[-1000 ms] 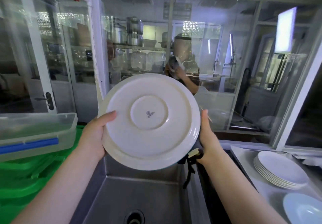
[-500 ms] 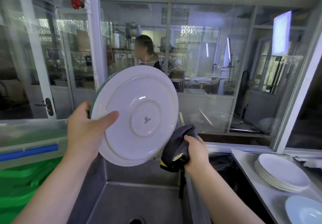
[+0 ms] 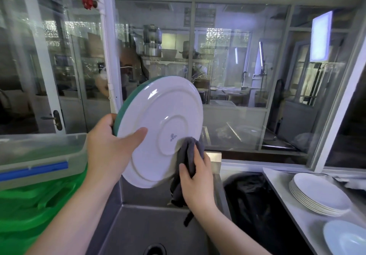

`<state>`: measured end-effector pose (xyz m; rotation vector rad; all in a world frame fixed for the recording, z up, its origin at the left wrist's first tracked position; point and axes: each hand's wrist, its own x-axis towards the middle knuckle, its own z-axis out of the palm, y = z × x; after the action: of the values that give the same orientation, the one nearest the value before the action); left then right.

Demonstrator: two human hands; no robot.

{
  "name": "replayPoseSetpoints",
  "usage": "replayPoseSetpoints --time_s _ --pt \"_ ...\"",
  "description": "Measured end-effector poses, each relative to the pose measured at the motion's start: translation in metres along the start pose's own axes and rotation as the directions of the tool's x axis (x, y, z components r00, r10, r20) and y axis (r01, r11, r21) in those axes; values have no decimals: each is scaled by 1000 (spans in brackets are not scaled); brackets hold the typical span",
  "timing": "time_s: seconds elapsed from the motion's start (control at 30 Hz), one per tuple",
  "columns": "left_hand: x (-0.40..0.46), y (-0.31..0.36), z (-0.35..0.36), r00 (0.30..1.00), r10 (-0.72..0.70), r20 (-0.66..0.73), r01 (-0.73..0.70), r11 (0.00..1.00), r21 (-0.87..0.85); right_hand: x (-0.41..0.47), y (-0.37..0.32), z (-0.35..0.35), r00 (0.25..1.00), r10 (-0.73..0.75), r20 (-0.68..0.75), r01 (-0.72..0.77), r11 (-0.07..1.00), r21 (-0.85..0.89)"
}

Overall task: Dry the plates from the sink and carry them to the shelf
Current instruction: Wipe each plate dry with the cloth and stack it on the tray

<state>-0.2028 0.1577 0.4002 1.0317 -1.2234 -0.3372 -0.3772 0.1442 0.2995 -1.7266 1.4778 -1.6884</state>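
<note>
A steel sink point(image 3: 138, 225) sits below a wall of glass panels, with a counter point(image 3: 287, 199) to the right carrying a stack of plates point(image 3: 320, 195) and a pale blue plate point(image 3: 348, 239) nearer. Half a second ago the cloth point(image 3: 189, 155) hung bunched beside the plate point(image 3: 160, 127); now it is pressed against the white underside, near the foot ring. The left hand point(image 3: 111, 149) grasps the plate's left rim, thumb across the back and fingers behind, holding it tilted above the sink. The right hand point(image 3: 196, 177) is clenched around the cloth. Drying of the back has evidently just begun; the green-edged front faces away, and whether it is already dry cannot be told.
</note>
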Motion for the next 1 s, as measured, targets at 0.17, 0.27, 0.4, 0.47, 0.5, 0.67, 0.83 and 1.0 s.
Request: replayPoseSetpoints --time_s 0.17,0.27,0.4,0.47,0.5,0.67,0.83,1.0 --pt "-6 4 2 994 79 74 -85 993 86 43 -16 -23 986 56 -157 -49 998 44" --pt "-10 2 10 984 121 130 -140 980 143 59 -41 -33 977 -74 -199 78 997 12" --pt "-5 -7 20 988 92 126 -111 982 150 39 -68 -17 872 -478 -106 472 878 -75" --pt "-4 -6 20 990 73 123 -88 989 122 29 -67 -11 824 -566 -38 562 824 -74" --pt "-4 -6 19 989 76 125 -91 989 120 29 -66 -12 814 -581 -24 578 813 -78" --pt "-4 -11 16 985 71 155 -96 983 155 49 -67 -25 944 -310 -109 313 950 8" --pt "-5 -23 26 973 150 177 -200 929 310 31 -80 -16 785 -619 -10 603 768 -214" --pt "-7 -23 26 862 359 358 -488 779 393 30 -98 -7 783 -621 37 579 705 -409"
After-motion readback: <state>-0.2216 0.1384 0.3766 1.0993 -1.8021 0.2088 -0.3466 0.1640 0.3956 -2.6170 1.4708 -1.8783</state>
